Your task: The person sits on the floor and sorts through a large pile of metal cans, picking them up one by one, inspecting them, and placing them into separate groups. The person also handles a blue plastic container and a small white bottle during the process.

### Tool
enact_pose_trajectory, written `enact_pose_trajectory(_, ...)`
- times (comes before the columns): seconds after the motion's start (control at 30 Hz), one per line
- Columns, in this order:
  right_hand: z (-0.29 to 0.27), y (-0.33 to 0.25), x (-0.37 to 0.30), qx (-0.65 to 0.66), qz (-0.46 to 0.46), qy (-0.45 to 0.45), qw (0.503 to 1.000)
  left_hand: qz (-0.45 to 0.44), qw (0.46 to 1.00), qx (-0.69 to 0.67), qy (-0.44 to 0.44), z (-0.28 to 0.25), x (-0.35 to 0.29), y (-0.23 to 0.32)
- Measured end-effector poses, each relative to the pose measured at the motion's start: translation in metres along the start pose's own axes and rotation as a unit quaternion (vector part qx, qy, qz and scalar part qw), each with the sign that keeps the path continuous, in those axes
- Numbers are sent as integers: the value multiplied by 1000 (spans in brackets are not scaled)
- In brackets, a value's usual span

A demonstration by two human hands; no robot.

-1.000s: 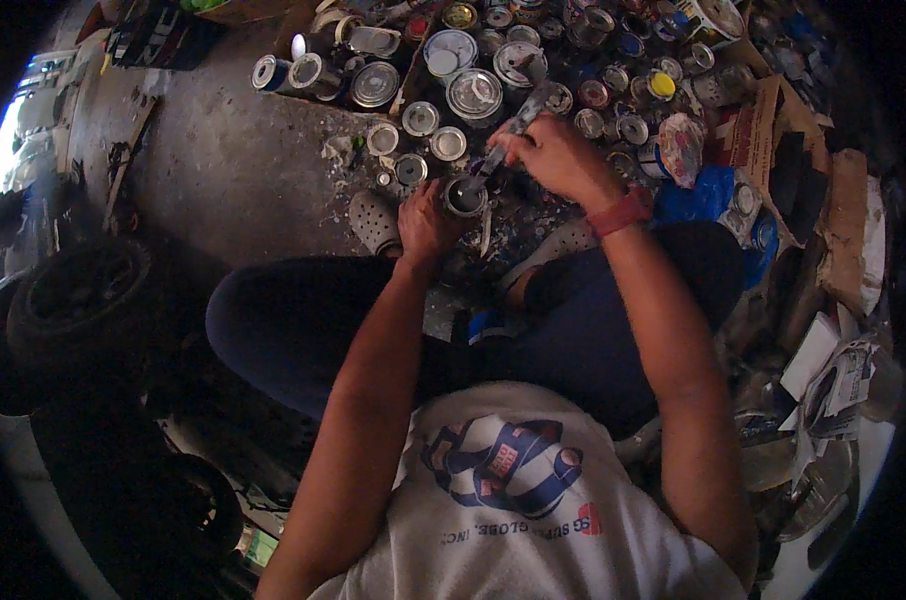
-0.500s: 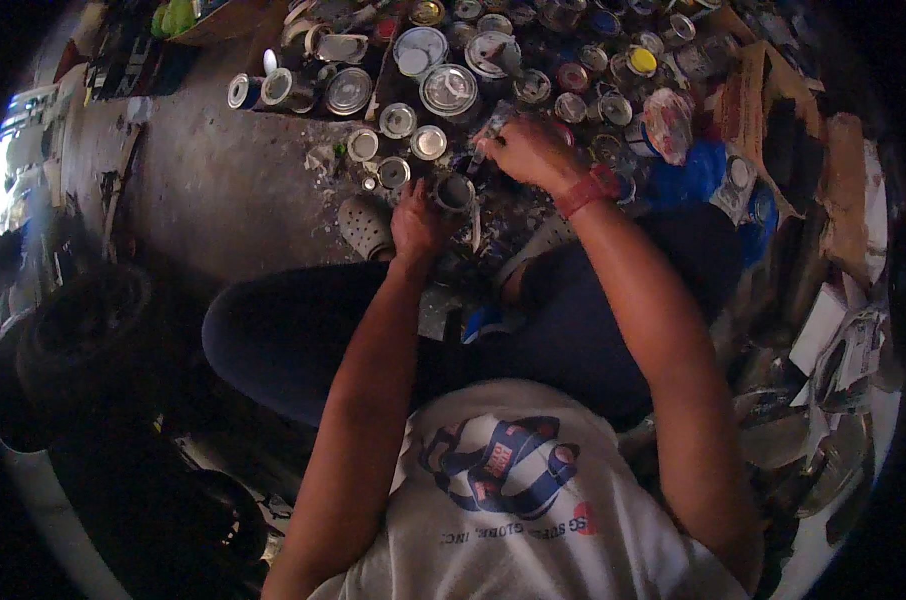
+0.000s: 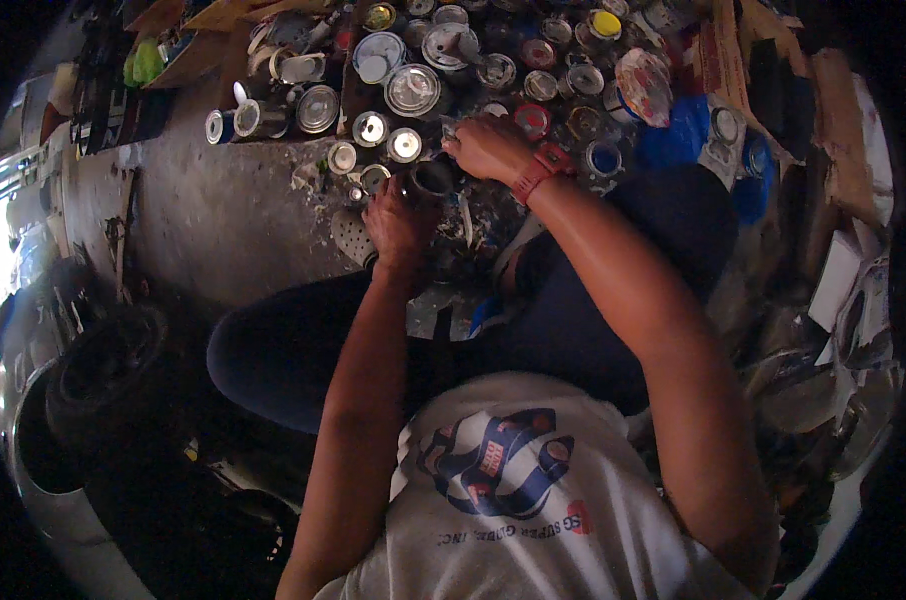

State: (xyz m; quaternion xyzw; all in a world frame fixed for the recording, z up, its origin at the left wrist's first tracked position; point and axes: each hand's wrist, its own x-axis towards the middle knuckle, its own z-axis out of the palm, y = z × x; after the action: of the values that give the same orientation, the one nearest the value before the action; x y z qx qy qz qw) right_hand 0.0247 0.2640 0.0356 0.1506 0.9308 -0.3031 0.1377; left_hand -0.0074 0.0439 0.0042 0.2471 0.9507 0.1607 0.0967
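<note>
Probably light and stiff, the dark, round, open metal can (image 3: 433,180) right of the pale perforated clog (image 3: 352,238) suits a side hold. Beside that clog, the left hand (image 3: 398,226) curls its fingers, grip unclear; the right hand (image 3: 489,148) seems clamped on a greyish strip (image 3: 448,128).

Big dark tire (image 3: 110,362) over on the left, kinda lost in shadow. Right side's got some blue plastic (image 3: 681,135), torn cardboard (image 3: 841,130) and loose papers (image 3: 837,280), plus something green (image 3: 145,62) top left.
</note>
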Motion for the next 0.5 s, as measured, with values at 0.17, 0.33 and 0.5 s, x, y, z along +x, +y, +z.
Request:
enact_pose_trajectory(0.17, 0, 1, 5, 9, -3, 10, 1000, 21, 999, 31, -10, -9, 3, 2)
enact_pose_trajectory(0.33, -4, 2, 4, 15, -3, 5, 1000, 42, 998, 40, -15, -26, 6, 11)
enact_pose_trajectory(0.5, -10, 1, 3, 14, -18, 5, 1000, 53, 996, 77, 7, -38, 7, 24)
